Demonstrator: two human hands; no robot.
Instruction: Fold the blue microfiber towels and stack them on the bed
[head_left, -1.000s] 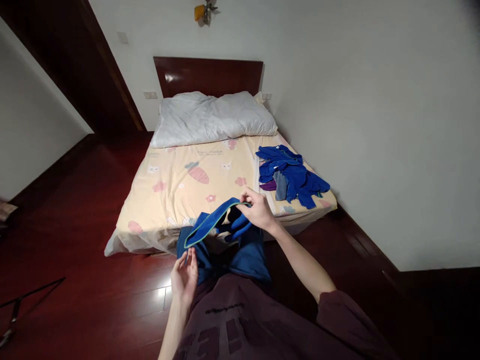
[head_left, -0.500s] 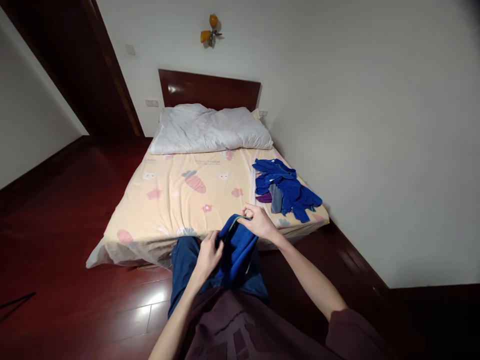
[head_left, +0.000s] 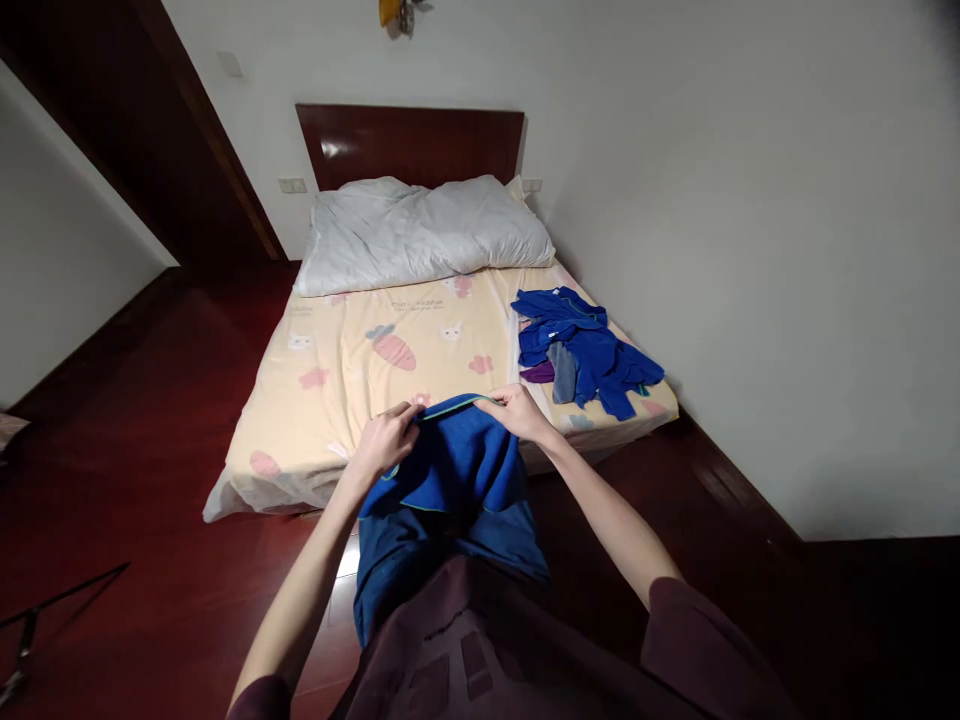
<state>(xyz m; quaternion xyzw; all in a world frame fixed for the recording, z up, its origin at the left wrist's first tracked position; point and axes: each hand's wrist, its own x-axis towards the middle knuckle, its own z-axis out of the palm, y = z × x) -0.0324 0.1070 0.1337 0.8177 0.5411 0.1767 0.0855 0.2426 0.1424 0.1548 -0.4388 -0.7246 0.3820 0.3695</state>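
Blue cloth [head_left: 465, 455] hangs downward, its green-trimmed top edge [head_left: 454, 405] running crosswise.

You've got two hands at your 12 o'clock: left hand [head_left: 390, 440], right hand [head_left: 517, 408]. One blue garment [head_left: 461, 450] between them. One bed [head_left: 341, 385], one headboard [head_left: 420, 140], one white quilt [head_left: 427, 235], all 12. On the bed, your 1 o'clock: one grey cloth [head_left: 562, 374], one purple cloth [head_left: 538, 373], several heaped blue clothes [head_left: 596, 365], exact count unclear. Three wall plates: upper plate [head_left: 230, 64] and lower plate [head_left: 292, 185] at 11, third plate [head_left: 532, 185] between 12 and 1. One lamp [head_left: 390, 12], 12, cropped.
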